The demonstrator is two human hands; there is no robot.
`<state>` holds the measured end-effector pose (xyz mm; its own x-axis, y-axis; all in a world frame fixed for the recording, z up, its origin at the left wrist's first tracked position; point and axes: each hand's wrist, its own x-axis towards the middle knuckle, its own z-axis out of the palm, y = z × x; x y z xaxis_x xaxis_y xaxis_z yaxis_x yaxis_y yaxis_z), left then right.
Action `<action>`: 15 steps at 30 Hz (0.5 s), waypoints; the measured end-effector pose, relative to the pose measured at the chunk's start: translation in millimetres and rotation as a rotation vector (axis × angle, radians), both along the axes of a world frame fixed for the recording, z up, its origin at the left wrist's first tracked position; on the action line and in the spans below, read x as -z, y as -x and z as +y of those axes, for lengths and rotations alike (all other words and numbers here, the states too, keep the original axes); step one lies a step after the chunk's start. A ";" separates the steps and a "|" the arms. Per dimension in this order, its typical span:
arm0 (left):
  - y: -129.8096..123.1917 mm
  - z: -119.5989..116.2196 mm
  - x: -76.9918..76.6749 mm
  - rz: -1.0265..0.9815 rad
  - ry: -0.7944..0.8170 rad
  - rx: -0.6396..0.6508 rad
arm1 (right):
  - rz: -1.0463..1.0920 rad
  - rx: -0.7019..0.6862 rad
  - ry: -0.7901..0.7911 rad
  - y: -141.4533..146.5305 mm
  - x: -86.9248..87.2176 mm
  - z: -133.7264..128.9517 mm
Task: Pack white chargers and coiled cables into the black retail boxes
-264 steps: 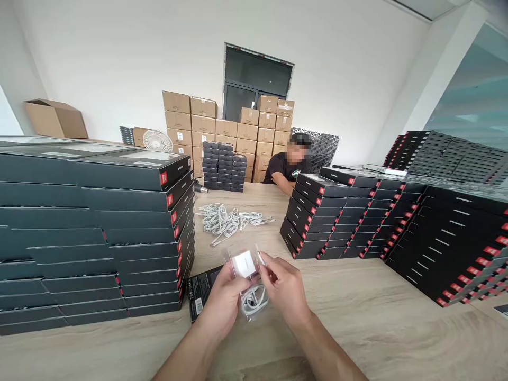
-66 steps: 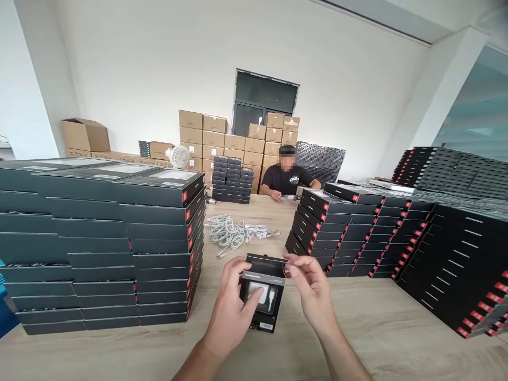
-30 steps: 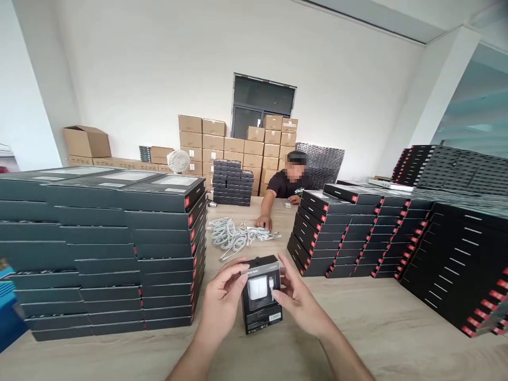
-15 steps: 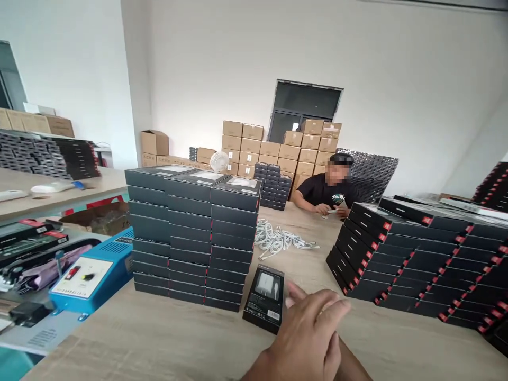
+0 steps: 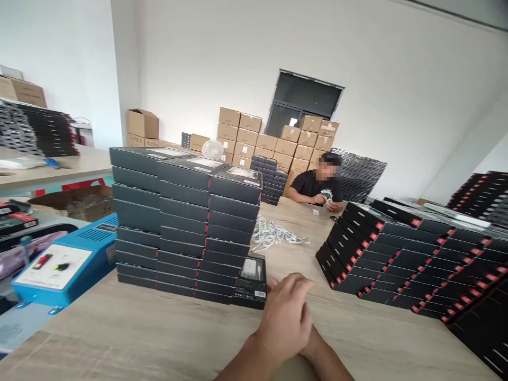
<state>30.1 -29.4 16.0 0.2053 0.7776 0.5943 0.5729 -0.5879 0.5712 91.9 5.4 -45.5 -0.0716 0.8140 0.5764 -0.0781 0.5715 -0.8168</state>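
A black retail box (image 5: 250, 280) with a white charger and cable pictured on its face lies on the wooden table (image 5: 119, 328), against the front of a tall stack of dark boxes (image 5: 186, 222). My left hand (image 5: 283, 317) holds nothing, and its blurred fingertips are beside the box's lower right corner. Behind it, my right hand (image 5: 307, 317) is mostly hidden, with only its wrist and a little of the hand showing. A loose heap of white cables (image 5: 273, 235) lies farther along the table.
Stepped stacks of black boxes with red labels (image 5: 389, 254) fill the table's right side. A co-worker (image 5: 317, 185) sits at the far end, handling something small. A blue machine (image 5: 67, 264) stands on a lower bench at left, below the table's edge. Cardboard cartons (image 5: 273, 137) rise behind.
The black box has gone from my two hands to the table, against the stack. My view has swung left, showing the blue machine, and my hands have drawn back.
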 end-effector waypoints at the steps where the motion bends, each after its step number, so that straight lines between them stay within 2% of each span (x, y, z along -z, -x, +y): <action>1: 2.2 3.0 2.9 0.013 0.024 -0.050 | -0.112 -0.016 0.018 -18.7 5.4 11.4; 3: 7.0 9.6 10.9 0.112 0.099 -0.159 | -0.273 0.074 0.051 -58.7 9.6 32.1; 5: 10.9 16.1 19.9 0.280 0.200 -0.248 | -0.353 0.279 0.052 -91.7 4.3 46.7; 7: 13.4 20.5 25.8 0.429 0.319 -0.272 | -0.403 0.461 0.017 -110.8 -7.0 55.6; 8: 14.1 21.2 26.5 0.479 0.359 -0.269 | -0.423 0.504 -0.007 -114.9 -13.4 58.7; 12: 16.1 17.5 16.1 0.534 0.416 -0.252 | -0.550 0.483 -0.043 -108.1 -33.0 73.9; 15: 12.5 16.8 14.6 0.531 0.390 -0.196 | -0.654 0.417 -0.035 -90.6 -36.6 96.6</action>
<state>17.7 -12.6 1.4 0.2249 0.9668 0.1212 0.9084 -0.2531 0.3327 182.5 102.0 -8.9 -0.0979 0.8307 0.5480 0.6411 0.4738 -0.6037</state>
